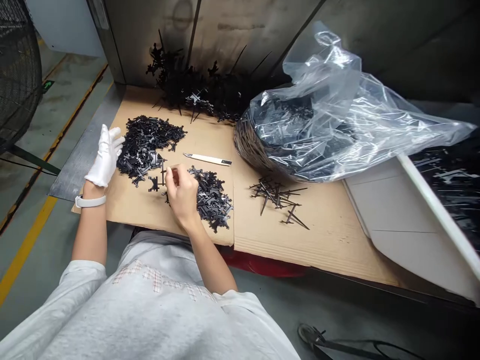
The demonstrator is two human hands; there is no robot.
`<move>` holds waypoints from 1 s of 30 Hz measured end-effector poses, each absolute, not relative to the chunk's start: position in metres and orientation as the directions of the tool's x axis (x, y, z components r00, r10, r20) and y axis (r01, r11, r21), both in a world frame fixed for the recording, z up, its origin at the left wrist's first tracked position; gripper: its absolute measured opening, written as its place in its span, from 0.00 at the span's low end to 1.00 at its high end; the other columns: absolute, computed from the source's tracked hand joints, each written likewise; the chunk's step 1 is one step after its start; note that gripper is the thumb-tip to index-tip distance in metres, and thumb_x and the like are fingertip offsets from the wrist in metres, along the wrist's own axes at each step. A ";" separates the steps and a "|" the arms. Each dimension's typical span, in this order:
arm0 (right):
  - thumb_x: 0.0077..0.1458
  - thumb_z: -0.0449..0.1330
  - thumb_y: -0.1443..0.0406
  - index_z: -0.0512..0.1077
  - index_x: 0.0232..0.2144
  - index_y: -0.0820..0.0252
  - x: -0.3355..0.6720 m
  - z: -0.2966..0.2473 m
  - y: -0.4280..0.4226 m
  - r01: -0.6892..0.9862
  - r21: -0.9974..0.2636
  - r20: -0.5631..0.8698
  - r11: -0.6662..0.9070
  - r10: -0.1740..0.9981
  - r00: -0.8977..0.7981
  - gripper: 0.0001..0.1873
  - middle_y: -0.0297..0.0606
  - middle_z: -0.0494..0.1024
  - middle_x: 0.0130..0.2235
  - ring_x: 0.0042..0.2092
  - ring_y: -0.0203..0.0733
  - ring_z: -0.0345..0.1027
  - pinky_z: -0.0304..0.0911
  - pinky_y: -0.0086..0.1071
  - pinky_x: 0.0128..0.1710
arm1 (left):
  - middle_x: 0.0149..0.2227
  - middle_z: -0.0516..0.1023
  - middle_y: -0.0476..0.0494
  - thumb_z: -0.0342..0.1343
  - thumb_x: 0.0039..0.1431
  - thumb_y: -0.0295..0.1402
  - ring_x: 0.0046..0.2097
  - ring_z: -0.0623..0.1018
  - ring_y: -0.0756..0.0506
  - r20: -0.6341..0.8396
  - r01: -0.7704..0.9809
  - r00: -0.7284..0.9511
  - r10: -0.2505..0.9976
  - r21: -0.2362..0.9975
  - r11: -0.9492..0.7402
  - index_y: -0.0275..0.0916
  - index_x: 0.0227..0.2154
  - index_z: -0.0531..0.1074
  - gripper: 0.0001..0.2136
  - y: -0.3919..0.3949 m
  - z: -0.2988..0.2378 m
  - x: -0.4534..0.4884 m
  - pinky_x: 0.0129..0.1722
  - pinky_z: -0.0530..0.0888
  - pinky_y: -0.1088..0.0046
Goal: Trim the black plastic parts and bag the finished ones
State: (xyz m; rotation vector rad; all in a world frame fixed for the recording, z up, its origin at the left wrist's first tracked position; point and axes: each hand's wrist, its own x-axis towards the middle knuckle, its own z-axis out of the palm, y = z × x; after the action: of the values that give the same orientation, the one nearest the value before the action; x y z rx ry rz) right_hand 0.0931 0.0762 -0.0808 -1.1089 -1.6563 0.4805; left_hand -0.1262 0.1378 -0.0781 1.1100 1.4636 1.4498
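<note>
My left hand (pixel 104 159), in a white glove, is raised with its fingers stretched out and holds nothing. It is beside the left edge of a pile of small black plastic parts (pixel 150 140). The bare fingers of my right hand (pixel 183 194) are pinched on a thin black plastic sprue (pixel 163 172). A small black part (pixel 153 184) shows at the left of that sprue; whether the two are joined I cannot tell. Partly behind my right hand lies a second pile of black parts (pixel 215 200). A white craft knife (pixel 208 159) lies between the piles.
Cardboard (pixel 270 240) covers the bench. Bare sprues (pixel 277 192) lie to the right. Behind them is a round basket (pixel 249 142) under a clear plastic bag (pixel 337 120). More black pieces (pixel 202 95) are heaped against the back wall. A pale bin (pixel 405 210) stands far right.
</note>
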 end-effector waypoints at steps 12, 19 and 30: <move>0.68 0.46 0.64 0.63 0.29 0.58 0.080 -0.068 0.070 0.468 -0.681 0.591 0.564 0.800 -0.104 0.14 0.33 0.67 0.27 0.27 0.33 0.59 0.57 0.29 0.29 | 0.29 0.71 0.48 0.43 0.66 0.42 0.26 0.72 0.53 0.088 0.187 -0.570 0.817 0.982 0.025 0.40 0.33 0.66 0.13 0.105 -0.052 -0.076 0.24 0.65 0.79; 0.66 0.45 0.66 0.64 0.31 0.57 0.055 -0.061 0.065 0.501 -0.648 0.496 0.575 0.817 -0.295 0.12 0.37 0.71 0.31 0.32 0.36 0.65 0.60 0.29 0.32 | 0.25 0.63 0.46 0.42 0.61 0.32 0.28 0.67 0.46 0.223 0.838 -0.374 0.900 0.497 0.226 0.34 0.43 0.71 0.15 0.078 -0.046 -0.047 0.29 0.58 0.68; 0.64 0.51 0.57 0.64 0.34 0.57 0.140 -0.060 0.063 0.015 -0.981 0.195 0.195 0.981 -0.008 0.11 0.30 0.74 0.28 0.25 0.29 0.67 0.64 0.26 0.28 | 0.17 0.53 0.52 0.33 0.64 0.46 0.19 0.62 0.50 0.074 0.523 -0.520 0.851 0.815 0.249 0.42 0.17 0.51 0.22 0.102 -0.031 -0.061 0.23 0.66 0.70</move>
State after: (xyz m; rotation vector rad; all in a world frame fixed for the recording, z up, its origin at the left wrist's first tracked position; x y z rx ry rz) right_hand 0.1396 0.0628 -0.0605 -1.0716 -1.3114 1.0604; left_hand -0.0605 0.1018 -0.0314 1.2569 2.1446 1.1681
